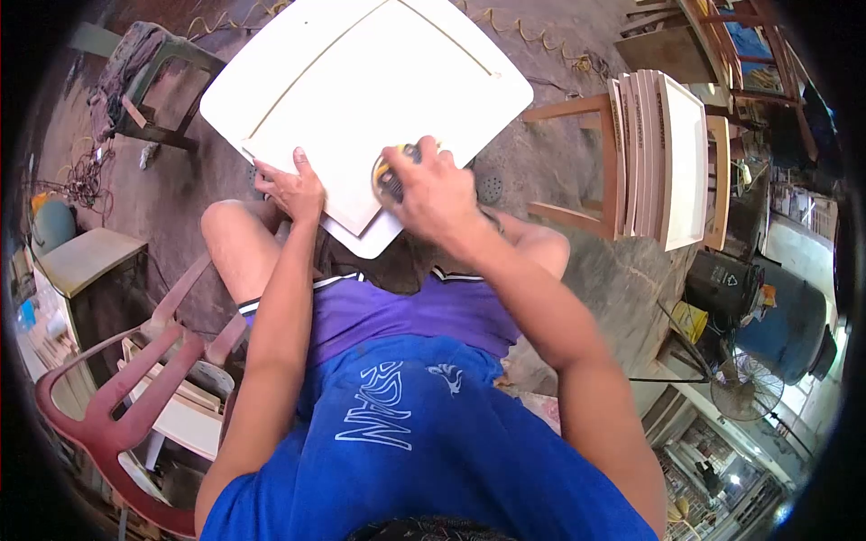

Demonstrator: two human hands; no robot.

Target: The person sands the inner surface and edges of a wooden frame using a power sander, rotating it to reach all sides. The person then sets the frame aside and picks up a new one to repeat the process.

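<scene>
A white rectangular panel (334, 117) lies on a white table top (221, 104) in front of my knees, one corner pointing at me. My left hand (296, 191) grips the panel's near left edge, thumb on the upper face and fingers at the rim. Closed round a yellow and black power tool (388, 180), which looks like an orbital sander, my right hand (437, 194) presses over the panel's near right part. The tool's underside is hidden, and its body is slightly blurred.
Several white panels (681, 162) stand stacked on a wooden chair (604, 167) at right. A red plastic chair (135, 419) is at lower left, a green stool (167, 77) at upper left. Yellow coiled hose (532, 36) lies behind the table. A fan (747, 388) stands lower right.
</scene>
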